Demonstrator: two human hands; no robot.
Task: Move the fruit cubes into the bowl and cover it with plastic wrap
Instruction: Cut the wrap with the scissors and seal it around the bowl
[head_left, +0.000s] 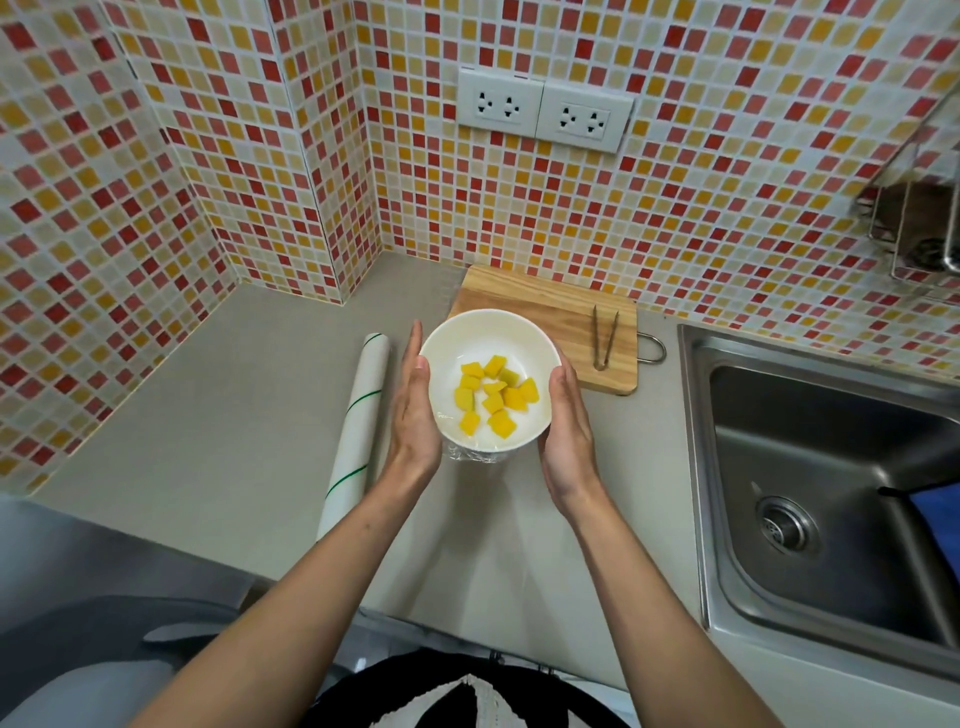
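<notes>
A white bowl (488, 332) sits on the grey counter and holds several yellow fruit cubes (493, 397). Clear plastic wrap (475, 457) lies over the bowl and bunches in wrinkles below its near rim. My left hand (413, 410) presses flat against the bowl's left side, fingers straight. On the opposite side, my right hand (569, 431) cups the bowl's right wall. The plastic wrap roll (358, 426), white with green stripes, lies on the counter just left of my left hand.
A wooden cutting board (550, 306) lies behind the bowl with metal tongs (605, 335) on its right part. A steel sink (831, 467) is at the right, with something blue at its edge. Tiled walls with two sockets (543, 111) close the corner.
</notes>
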